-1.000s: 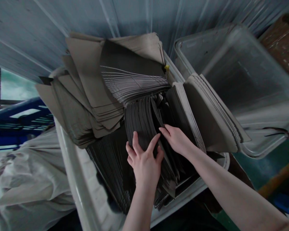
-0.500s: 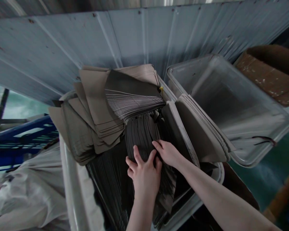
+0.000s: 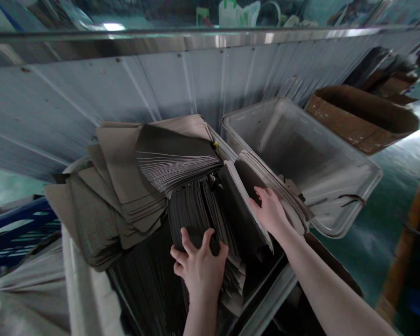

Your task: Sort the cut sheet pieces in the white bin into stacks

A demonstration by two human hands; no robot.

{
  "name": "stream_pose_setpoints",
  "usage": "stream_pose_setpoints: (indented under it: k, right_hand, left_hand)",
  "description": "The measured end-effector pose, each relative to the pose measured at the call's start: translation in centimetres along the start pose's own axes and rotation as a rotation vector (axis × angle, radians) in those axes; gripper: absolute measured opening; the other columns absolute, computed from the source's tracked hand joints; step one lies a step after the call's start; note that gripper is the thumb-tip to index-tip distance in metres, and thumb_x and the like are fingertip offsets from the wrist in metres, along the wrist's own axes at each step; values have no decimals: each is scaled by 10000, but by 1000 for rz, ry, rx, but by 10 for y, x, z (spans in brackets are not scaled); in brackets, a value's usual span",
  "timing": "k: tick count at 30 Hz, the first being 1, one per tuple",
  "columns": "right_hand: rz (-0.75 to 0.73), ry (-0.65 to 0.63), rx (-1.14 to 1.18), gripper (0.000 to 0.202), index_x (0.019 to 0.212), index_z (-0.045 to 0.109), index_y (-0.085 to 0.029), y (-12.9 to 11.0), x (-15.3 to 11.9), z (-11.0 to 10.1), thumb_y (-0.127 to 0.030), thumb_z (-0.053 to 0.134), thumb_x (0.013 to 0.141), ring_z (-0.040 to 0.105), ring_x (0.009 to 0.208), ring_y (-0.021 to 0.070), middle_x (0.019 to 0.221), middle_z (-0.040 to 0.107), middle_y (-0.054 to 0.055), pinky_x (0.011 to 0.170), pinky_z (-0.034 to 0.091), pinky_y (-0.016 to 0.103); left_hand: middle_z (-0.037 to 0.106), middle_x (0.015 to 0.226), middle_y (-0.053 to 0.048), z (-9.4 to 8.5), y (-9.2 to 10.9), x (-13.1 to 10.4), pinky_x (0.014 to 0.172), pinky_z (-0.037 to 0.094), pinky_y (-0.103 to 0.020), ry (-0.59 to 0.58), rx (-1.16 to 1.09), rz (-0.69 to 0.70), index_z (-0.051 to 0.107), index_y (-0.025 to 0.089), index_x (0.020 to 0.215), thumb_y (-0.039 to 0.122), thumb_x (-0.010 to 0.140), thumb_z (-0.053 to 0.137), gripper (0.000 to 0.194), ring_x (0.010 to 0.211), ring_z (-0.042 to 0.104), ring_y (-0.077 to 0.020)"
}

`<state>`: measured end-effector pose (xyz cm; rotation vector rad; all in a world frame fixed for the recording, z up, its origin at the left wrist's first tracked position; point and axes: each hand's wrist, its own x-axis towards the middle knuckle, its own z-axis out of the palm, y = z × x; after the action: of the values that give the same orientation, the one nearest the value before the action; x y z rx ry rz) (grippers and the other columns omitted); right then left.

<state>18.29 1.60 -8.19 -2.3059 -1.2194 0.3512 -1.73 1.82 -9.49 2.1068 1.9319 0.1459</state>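
Observation:
A light plastic bin (image 3: 72, 280) holds several stacks of thin, flat sheets. My left hand (image 3: 201, 266) rests with spread, bent fingers on the dark stack (image 3: 187, 207) in the middle. My right hand (image 3: 269, 210), fingers apart, is at a pale-edged dark stack (image 3: 240, 205) on the right, beside grey-brown sheets (image 3: 254, 170). Behind the middle stack lies a fanned dark stack (image 3: 175, 156) with light edges. Brownish sheets (image 3: 121, 172) overlap at the left, and more dark sheets (image 3: 147, 275) stand at the front left.
A translucent bin (image 3: 322, 172) stands at the right, with a brown cardboard container (image 3: 357, 126) behind it. Along the back runs a ribbed metal wall (image 3: 168, 84). A blue crate (image 3: 17, 228) and pale cloth (image 3: 24, 294) are at the left.
My right hand has left the middle stack and moved right to the pale-edged stack. My left hand stays on the middle stack. The view has tilted up, showing more of the wall and background.

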Motion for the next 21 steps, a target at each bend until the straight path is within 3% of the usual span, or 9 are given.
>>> stream_pose_setpoints:
  k: [4, 10, 15, 19, 21]
  right_hand:
    - [53, -199, 1, 339, 739, 622, -192, 25, 13, 7, -371, 383, 899, 551, 621, 161, 671, 614, 33, 592, 347, 259]
    - [76, -114, 79, 247, 656, 516, -195, 23, 19, 3, -400, 549, 791, 496, 574, 125, 608, 550, -24, 555, 306, 231]
    - [-2, 38, 98, 262, 668, 508, -199, 15, 16, -47, -415, 542, 814, 431, 562, 116, 576, 464, -42, 556, 301, 236]
    - [-37, 16, 504, 192, 920, 586, -231, 1, 7, -103, -392, 553, 822, 530, 672, 133, 792, 591, -12, 594, 388, 234]
    - [-15, -27, 708, 308, 1121, 538, -286, -6, 1, -118, -388, 540, 830, 586, 721, 150, 937, 632, 5, 624, 439, 257]
  left_hand:
    - [124, 1495, -65, -1, 1, 0, 837, 354, -653, -4, 8, -7, 595, 388, 1112, 565, 743, 528, 414, 1266, 204, -527]
    - [134, 1488, -71, 0, 0, -1, 843, 353, -644, -3, 15, -8, 589, 400, 1124, 580, 754, 503, 420, 1267, 203, -527]
    - [140, 1497, -66, -1, -2, -2, 846, 347, -642, 0, -9, -12, 594, 400, 1114, 559, 755, 509, 402, 1271, 195, -522]
    - [137, 1507, -62, -3, -2, -3, 849, 338, -645, -1, -29, -20, 598, 389, 1115, 516, 761, 518, 384, 1275, 184, -521]
    - [143, 1505, -60, -5, -3, -4, 863, 330, -642, -10, -43, -25, 598, 387, 1118, 498, 760, 529, 380, 1281, 176, -519]
